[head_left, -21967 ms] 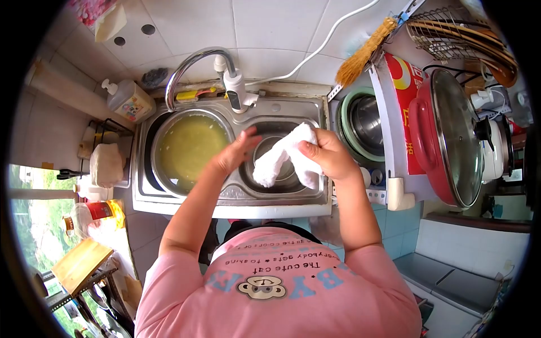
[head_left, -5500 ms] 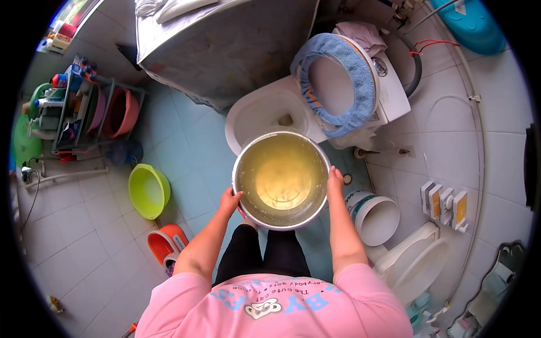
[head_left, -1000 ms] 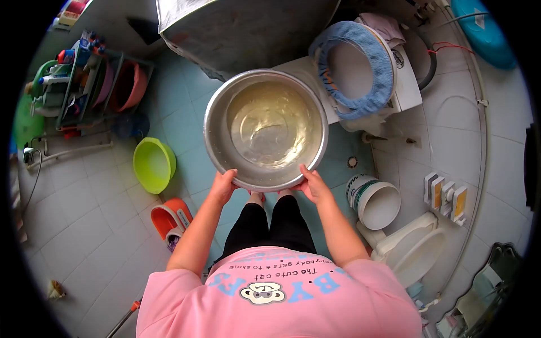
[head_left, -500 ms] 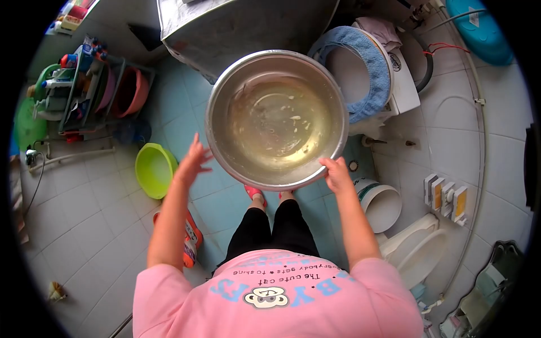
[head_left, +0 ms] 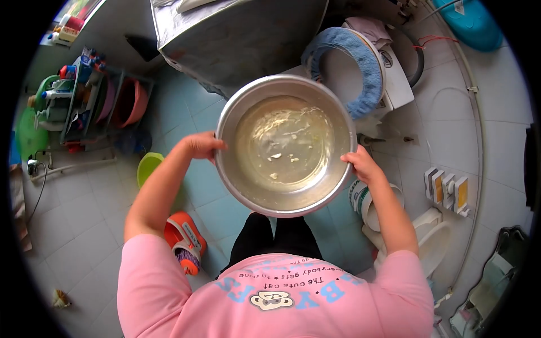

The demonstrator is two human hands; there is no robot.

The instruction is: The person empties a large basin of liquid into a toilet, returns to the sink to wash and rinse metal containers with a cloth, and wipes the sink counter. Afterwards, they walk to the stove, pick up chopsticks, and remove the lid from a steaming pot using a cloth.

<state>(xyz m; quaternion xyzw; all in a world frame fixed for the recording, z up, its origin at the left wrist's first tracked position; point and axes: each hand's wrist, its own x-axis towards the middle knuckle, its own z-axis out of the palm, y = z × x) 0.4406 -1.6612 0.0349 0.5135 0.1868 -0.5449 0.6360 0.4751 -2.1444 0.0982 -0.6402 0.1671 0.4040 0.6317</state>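
Observation:
A wide steel basin (head_left: 286, 201) is held up in front of my body, with shallow, slightly yellow liquid and several pale bits inside. My left hand (head_left: 206, 145) grips its left rim, thumb over the edge. On the right rim, my right hand (head_left: 360, 162) is closed with the thumb inside the edge. Behind the basin is the toilet, its raised seat wearing a blue fabric cover (head_left: 367, 84); the basin hides the bowl.
A green basin (head_left: 147, 168) and an orange-red bucket (head_left: 191, 234) stand on the left. Shelves with bottles and a pink basin (head_left: 133, 101) are farther left. A white bucket (head_left: 369, 211) stands at the right; a covered appliance (head_left: 242, 45) is ahead.
My left hand, off the basin half a second ago, has taken hold of its left rim. The basin has come down closer to my body, and my right hand has moved higher along its right side.

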